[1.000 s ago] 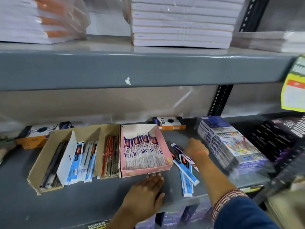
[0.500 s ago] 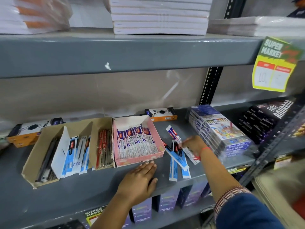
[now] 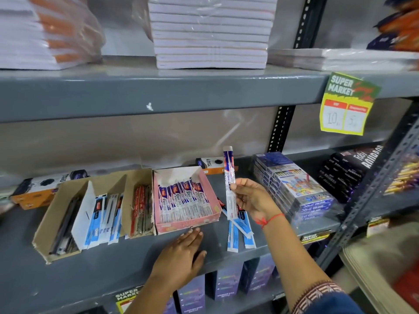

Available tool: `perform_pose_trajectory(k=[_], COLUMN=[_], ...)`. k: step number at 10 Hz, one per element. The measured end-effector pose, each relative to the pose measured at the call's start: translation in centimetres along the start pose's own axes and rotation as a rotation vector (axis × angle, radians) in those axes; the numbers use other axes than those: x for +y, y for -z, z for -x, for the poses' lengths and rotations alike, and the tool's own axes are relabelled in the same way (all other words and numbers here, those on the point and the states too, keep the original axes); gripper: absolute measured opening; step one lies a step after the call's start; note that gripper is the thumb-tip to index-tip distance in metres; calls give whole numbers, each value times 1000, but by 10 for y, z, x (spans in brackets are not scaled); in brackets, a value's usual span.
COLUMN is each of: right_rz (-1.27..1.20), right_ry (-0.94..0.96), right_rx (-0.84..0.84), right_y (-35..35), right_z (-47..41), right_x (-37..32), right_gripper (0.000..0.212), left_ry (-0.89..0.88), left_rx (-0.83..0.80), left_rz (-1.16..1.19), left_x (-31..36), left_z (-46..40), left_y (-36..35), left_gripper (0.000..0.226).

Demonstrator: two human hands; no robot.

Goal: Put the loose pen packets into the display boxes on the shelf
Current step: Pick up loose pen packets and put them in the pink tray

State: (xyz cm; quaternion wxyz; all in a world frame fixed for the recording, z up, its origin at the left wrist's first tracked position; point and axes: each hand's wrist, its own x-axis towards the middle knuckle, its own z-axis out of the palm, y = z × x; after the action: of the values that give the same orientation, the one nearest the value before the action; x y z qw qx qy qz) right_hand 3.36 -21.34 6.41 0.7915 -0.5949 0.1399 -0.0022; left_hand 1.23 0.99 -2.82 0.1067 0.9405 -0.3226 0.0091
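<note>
**One pen packet held upright beside the pink box**

Grey metal shelving (image 3: 68,268) fills the frame, with stacks of wrapped notebooks (image 3: 210,32) on the upper level and a yellow-green price tag (image 3: 347,105) hanging at the upper right. On the middle shelf, left of centre, a brown cardboard display box (image 3: 61,218) holds dark pens and blue-white packets in separate compartments, with red packets at its right end. Touching it on the right is a pink display box (image 3: 213,200), lined with purple-and-white pen packets.

The right hand (image 3: 251,198), centre right of the frame, pinches one purple-and-white pen packet (image 3: 229,173) between thumb and fingers, holding it upright just beside the pink box's right wall. Below that hand, several loose blue packets (image 3: 240,232) lie on the shelf near its front edge. The left hand (image 3: 181,257) lies flat and open on the shelf, palm down, holding nothing, its fingertips just at the pink box's front wall. Boxes of colour pens (image 3: 301,191) are stacked to the right.
</note>
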Motion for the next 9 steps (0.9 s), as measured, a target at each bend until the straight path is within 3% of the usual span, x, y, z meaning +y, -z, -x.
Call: perform_pose_trajectory(k=[2,4,5,6,7,8,9], right_rz=[136,154,307,518,727,853,995], right_ry=[-57,-108,-154,-187,-172,-134,-108], right_rx=[9,-41,-40,-37,-20,12,24], right_y=[-34,-93,-110,-118,-122,-125,-125], right_z=[-10,-38,-51,-64,-75,-77,-75], right_x=[1,8,18,32,41,46,46], right_gripper=[29,33,34,35,32,9,33], left_ry=[12,139,136,65,166,104,98], left_rx=[41,49,17,121,-67,19,64], left_rz=[31,49,66,34,76,32,30], left_x=[-14,-41,-46,-46,-38,-42,-44], left_z=[12,35,38,38,40,37,38], left_y=[2,21,23,21,37,19,18], left_gripper=[106,104,82,64,65,71,74])
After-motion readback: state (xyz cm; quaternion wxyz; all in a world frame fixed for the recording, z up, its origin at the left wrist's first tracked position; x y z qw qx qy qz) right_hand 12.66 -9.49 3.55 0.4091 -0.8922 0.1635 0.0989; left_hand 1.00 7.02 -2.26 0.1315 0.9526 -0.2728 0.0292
